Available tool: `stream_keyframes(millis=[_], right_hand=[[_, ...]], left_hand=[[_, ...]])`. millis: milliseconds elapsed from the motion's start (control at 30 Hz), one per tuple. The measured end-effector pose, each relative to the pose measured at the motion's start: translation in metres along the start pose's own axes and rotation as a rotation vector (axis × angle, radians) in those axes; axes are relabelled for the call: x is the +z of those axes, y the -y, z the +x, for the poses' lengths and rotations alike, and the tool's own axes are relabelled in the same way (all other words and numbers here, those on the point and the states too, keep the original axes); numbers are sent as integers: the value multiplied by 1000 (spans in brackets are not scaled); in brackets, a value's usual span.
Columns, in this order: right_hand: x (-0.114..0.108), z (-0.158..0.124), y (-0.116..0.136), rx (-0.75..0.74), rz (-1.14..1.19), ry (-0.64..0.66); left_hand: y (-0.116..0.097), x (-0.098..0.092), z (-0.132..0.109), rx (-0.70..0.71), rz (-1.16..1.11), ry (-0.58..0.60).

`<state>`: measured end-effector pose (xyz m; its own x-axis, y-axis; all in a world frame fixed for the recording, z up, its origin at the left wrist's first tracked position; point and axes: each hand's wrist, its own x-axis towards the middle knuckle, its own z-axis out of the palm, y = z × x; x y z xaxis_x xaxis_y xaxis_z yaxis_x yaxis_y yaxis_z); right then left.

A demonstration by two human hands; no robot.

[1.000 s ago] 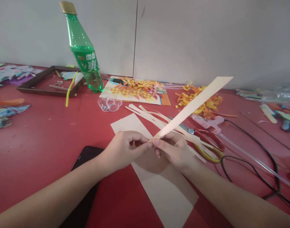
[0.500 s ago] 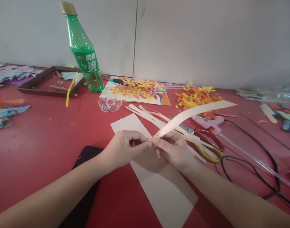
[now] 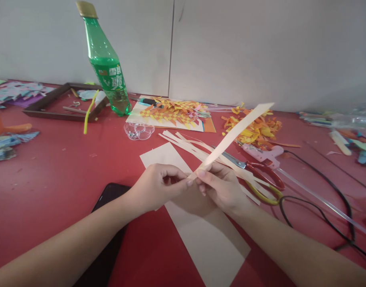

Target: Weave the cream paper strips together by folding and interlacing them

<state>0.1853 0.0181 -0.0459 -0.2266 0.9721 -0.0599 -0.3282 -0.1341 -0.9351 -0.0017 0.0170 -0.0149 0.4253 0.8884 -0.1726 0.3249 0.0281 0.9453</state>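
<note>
A cream paper strip point(image 3: 233, 133) slants up and to the right from my fingers. My left hand point(image 3: 155, 185) pinches its near end between thumb and forefinger. My right hand point(image 3: 223, 187) grips the strip just beside, thumb on top. Beneath both hands a cream paper sheet point(image 3: 206, 239) lies at a slant on the red table. Behind my right hand are several loose cream strips point(image 3: 183, 145) and a pair of scissors point(image 3: 265, 175) with red and yellow handles. The near end of the held strip is mostly hidden by my fingers.
A green bottle point(image 3: 106, 75) stands at the back left beside a dark frame point(image 3: 54, 116). Orange and yellow paper pieces point(image 3: 254, 127) lie at the back. A pink glue gun point(image 3: 265, 155) with a black cord is on the right. A black phone point(image 3: 111, 195) lies under my left forearm.
The strip's free end has swung up and to the left, and the strip is straighter. My right hand has shifted slightly, while my left hand has stayed nearly still.
</note>
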Motion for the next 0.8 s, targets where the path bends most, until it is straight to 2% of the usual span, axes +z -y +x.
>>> stream_keyframes(millis=[267,433,600,800], right_hand=[[-2,-5,-2,-18,-160,72],[-1,-2,0,-1,-76,34],[1,1,3,36,15,-51],[0,-2,2,-3,-49,17]], left_hand=[[-4,-1,-2,18,46,-41],[-4,0,-1,50,73,-58],[-2,0,0,9,67,-61],[-5,1,-1,35,58,-13]])
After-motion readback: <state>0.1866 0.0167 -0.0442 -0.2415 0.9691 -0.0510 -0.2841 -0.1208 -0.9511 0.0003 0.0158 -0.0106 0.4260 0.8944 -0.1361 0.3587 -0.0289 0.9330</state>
